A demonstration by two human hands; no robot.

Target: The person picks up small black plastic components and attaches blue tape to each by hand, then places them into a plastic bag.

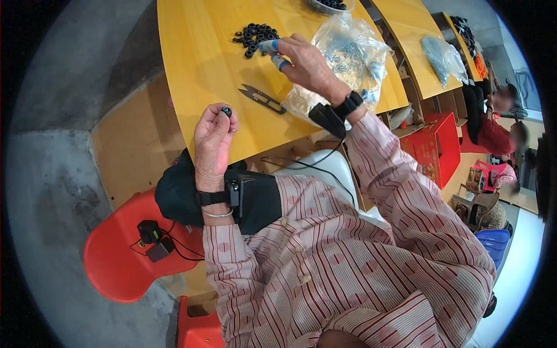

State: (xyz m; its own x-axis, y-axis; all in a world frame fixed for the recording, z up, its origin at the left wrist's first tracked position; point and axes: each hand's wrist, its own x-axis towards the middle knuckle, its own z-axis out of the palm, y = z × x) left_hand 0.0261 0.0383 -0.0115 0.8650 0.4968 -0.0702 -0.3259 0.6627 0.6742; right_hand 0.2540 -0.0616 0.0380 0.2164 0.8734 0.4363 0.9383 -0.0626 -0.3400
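Clock read from the centre of view, 12 at top. Left hand [214, 130] at 10 o'clock, just over the table edge, thumb and fingertips pinched on one small black piece [226, 111]. Its round end, with a pale spot at the middle, faces up to the camera; the long axis seems to run toward the lens, foreshortened, exact tilt unclear. Right hand [301, 61] just past 12, extended to about 10 from its own wrist, two fingers [281, 62] wrapped in blue, tips at the edge of a pile of black pieces [255, 35]; cannot tell whether it grips one. Pile pieces are short, axes turned every which way, several showing round ends. Both wrists carry black straps with boxy devices; left also a metal bangle. Below the pile, dark snips [264, 100] lie flat, long axis 10 to 4, blade points slightly apart toward 10. At 1 o'clock, beside the right hand, a clear plastic bag [348, 64] of tiny pale and bluish bits; above it, a bowl [331, 12] of black pieces. All on the yellow table [194, 52]. Farther out: red box [426, 145] near 3, red chair [116, 249] at 8 bearing black devices [152, 233] with cables.
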